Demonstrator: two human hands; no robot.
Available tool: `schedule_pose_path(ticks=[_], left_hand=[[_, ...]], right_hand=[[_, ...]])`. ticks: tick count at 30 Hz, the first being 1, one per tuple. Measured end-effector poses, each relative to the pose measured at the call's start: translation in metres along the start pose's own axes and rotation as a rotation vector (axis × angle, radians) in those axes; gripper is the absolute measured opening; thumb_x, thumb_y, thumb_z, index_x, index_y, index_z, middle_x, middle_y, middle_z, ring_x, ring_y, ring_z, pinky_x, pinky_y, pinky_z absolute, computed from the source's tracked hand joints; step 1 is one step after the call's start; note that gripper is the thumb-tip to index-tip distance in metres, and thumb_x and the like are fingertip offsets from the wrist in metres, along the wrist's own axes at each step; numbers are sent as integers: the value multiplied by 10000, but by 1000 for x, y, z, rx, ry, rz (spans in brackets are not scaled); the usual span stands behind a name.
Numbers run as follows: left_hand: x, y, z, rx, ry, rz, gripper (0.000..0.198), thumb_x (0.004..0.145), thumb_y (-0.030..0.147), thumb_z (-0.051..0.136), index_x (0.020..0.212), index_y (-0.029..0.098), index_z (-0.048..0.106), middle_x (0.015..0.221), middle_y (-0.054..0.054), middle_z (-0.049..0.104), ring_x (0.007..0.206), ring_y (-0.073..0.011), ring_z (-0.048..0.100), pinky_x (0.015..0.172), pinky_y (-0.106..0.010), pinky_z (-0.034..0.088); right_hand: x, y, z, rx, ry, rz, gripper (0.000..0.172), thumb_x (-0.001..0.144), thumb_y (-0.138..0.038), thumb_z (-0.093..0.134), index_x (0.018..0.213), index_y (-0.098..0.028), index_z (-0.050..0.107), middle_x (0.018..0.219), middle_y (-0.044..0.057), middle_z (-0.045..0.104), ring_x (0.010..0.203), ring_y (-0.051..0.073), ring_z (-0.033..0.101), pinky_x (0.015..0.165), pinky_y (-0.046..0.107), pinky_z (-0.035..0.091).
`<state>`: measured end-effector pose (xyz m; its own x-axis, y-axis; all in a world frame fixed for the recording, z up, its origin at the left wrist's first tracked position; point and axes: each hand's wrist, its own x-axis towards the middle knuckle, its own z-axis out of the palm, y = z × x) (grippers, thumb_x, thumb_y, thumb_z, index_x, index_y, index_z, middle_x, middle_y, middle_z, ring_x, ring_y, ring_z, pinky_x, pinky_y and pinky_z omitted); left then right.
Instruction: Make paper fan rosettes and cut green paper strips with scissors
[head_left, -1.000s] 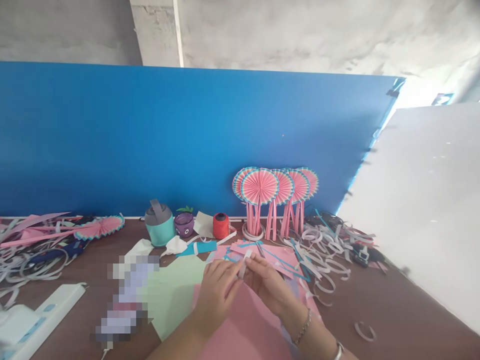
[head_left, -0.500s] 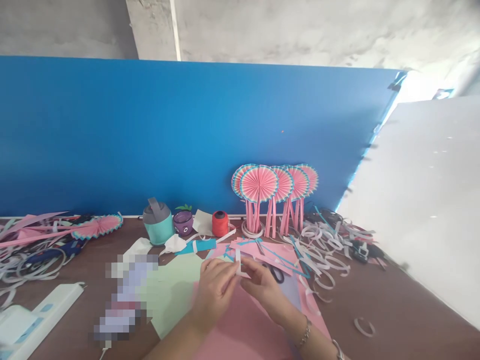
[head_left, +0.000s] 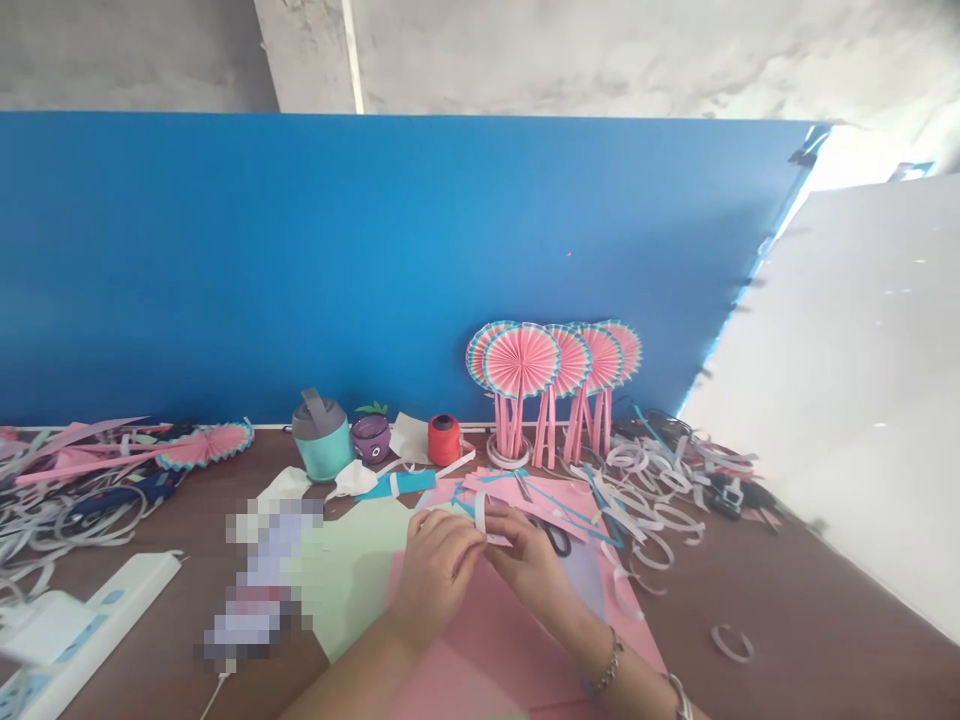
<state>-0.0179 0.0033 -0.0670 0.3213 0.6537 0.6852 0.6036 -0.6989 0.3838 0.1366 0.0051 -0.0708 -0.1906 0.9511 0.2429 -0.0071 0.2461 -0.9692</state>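
Observation:
My left hand (head_left: 435, 570) and my right hand (head_left: 529, 560) meet over a pink paper sheet (head_left: 487, 650) at the table's near middle. Both pinch a small white paper strip (head_left: 481, 512) that stands up between the fingertips. Black-handled scissors (head_left: 556, 540) lie just right of my right hand. A pale green sheet (head_left: 352, 570) lies to the left of my left hand.
Several pink and blue paper fans (head_left: 551, 365) stand against the blue board (head_left: 375, 260). A teal jar (head_left: 322, 440), a purple pot (head_left: 370, 438) and a red thread spool (head_left: 444, 440) stand nearby. Curled white strips (head_left: 660, 500) litter the right; a white device (head_left: 67, 640) lies at the left.
The strip was bent and worked between my fingertips, and both hands shifted slightly down and right. The camera tilted a little.

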Motion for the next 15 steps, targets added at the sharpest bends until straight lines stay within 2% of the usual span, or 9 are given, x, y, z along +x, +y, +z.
schedule_pose_path(ticks=[5, 9, 12, 15], left_hand=[[-3, -3, 5, -11, -73, -120, 125, 823, 137, 501, 797, 235, 574, 815, -4, 613, 839, -180, 547, 762, -330, 402], [-5, -6, 6, -51, -88, -117, 163, 848, 127, 437, 800, 236, 548, 839, -23, 593, 855, -193, 524, 766, -348, 406], [-4, -5, 4, -106, -60, -99, 174, 870, 133, 386, 814, 233, 517, 847, -30, 588, 859, -193, 520, 774, -357, 411], [-2, -4, 2, -170, -3, -140, 164, 891, 168, 363, 801, 228, 486, 849, -42, 569, 857, -189, 523, 774, -351, 428]], right_hand=[[-1, 5, 0, -71, 20, -39, 282, 735, -136, 576, 926, -274, 731, 1068, 88, 584, 1041, 245, 532, 787, 354, 521], [-2, -1, 3, -83, 20, -29, 252, 734, -152, 574, 906, -259, 722, 1040, 85, 581, 1005, 243, 544, 761, 352, 523], [-3, -8, 4, -182, 29, -33, 180, 749, -179, 563, 851, -230, 703, 1001, 82, 593, 949, 233, 560, 765, 355, 500], [-6, -13, 5, -343, -14, -57, 123, 762, -179, 530, 772, -213, 647, 844, 43, 615, 817, 203, 568, 802, 369, 449]])
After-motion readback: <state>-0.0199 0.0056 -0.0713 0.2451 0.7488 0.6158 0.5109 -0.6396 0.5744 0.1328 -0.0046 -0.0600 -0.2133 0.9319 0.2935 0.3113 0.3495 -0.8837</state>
